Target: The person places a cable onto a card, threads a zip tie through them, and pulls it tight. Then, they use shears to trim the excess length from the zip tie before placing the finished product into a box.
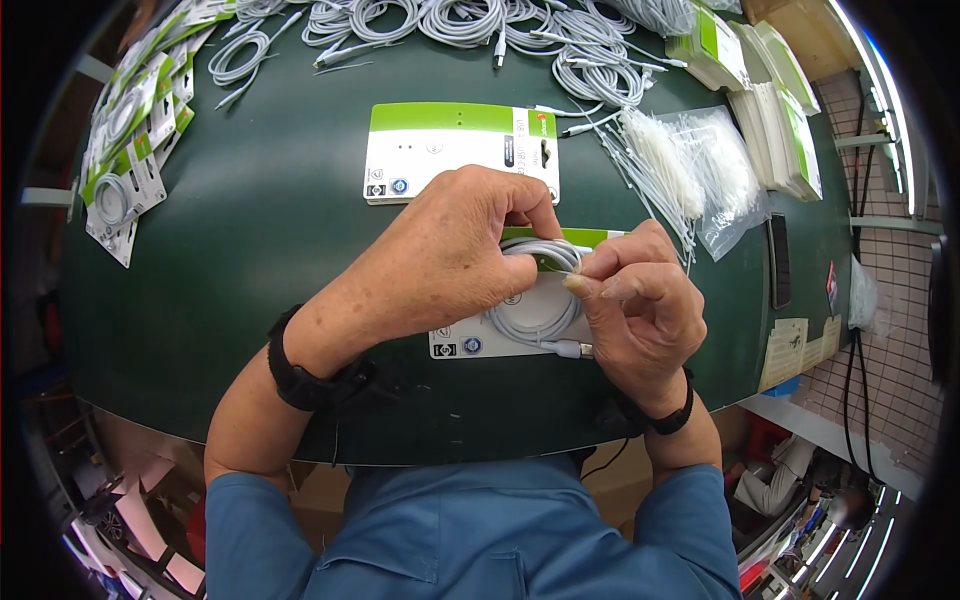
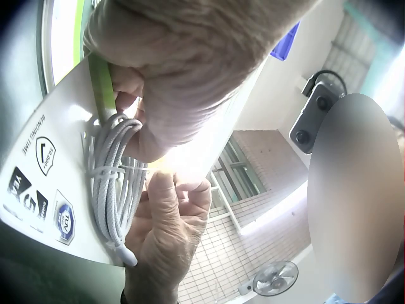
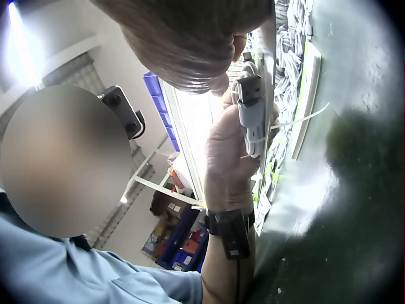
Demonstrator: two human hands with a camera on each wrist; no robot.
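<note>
A coiled grey-white USB cable (image 1: pixel 530 328) lies against a white and green packaging card (image 1: pixel 447 340). My left hand (image 1: pixel 440 245) grips the coil and the card near the card's green upper edge, thumb over the cable. Close beside it, my right hand (image 1: pixel 650 305) pinches a thin white cable tie between thumb and forefinger, at the coil's upper right. In the left wrist view the cable tie (image 2: pixel 111 171) runs across the coil. The right wrist view shows the metal USB plug (image 3: pixel 250 87) and a tie tail (image 3: pixel 307 118) sticking out behind the card.
A stack of cards (image 1: pixel 410 150) lies just ahead. Coiled cables (image 1: pixel 465 22) line the far edge. Loose cable ties (image 1: pixel 660 160) and a plastic bag (image 1: pixel 720 190) are at right, near card stacks (image 1: pixel 775 130) and a phone (image 1: pixel 780 260). Carded cables (image 1: pixel 120 195) pile up at left.
</note>
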